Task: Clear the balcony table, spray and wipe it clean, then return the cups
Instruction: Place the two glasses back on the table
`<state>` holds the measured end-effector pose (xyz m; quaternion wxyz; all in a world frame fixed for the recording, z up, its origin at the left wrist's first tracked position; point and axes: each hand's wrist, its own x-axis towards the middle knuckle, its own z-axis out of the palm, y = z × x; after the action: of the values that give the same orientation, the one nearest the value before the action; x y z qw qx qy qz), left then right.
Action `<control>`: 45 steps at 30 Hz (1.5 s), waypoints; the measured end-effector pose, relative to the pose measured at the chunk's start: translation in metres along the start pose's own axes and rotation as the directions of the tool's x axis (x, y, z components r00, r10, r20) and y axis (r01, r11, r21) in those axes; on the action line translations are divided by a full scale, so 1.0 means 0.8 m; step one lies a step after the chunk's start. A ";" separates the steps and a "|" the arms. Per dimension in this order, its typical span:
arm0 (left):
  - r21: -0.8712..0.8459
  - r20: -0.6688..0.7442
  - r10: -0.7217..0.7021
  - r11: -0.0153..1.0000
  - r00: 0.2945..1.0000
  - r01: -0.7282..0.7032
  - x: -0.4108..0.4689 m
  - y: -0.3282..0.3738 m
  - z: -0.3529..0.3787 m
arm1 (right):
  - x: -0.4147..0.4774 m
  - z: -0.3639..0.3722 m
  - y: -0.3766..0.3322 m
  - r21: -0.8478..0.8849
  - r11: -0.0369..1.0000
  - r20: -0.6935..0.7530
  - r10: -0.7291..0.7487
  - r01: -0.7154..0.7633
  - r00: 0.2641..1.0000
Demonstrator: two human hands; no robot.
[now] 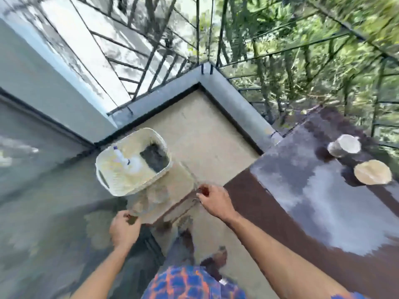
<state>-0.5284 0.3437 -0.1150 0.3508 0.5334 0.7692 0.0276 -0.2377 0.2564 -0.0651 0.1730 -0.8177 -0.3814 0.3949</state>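
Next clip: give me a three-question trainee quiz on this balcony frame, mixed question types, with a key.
1. True or false: both cups stand on the dark table.
2. Multiple choice: the white basket rests on A) the dark table, B) a small stool or stand, C) the railing ledge.
3. Fill in: the left hand and right hand both grip the edges of the small ____.

Key: 1 true. 2 B. 3 stool (or stand); the image is blurred, so its exact type is unclear.
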 end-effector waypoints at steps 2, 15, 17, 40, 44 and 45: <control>0.014 0.059 -0.041 0.999 0.997 0.040 0.015 -0.010 -0.006 | 0.033 0.033 -0.037 -0.018 0.996 0.061 -0.082 0.083 0.995; -0.019 0.245 -0.076 0.996 0.967 0.083 0.111 -0.025 0.054 | 0.149 0.214 -0.082 -0.186 0.977 0.360 -0.032 0.106 0.932; -0.013 0.201 -0.053 0.998 0.978 0.056 0.109 -0.022 0.059 | 0.143 0.223 -0.077 -0.175 0.978 0.298 -0.061 0.117 0.953; -0.007 0.007 0.347 0.938 0.938 -0.347 -0.038 0.056 -0.028 | -0.054 -0.026 -0.043 0.094 0.938 -0.281 -0.295 0.332 0.913; -0.047 0.010 0.446 0.894 0.895 -0.445 -0.102 0.109 -0.009 | -0.130 -0.071 0.037 0.159 0.951 -0.476 -0.162 0.266 0.865; -0.074 0.047 0.470 0.882 0.881 -0.466 -0.130 0.129 -0.004 | -0.149 -0.081 0.064 0.168 0.955 -0.517 -0.126 0.245 0.846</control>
<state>-0.4283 0.3020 -0.0166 0.3739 0.6931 0.6049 0.1177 -0.2098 0.1337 0.0065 0.3961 -0.8256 -0.3533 0.1913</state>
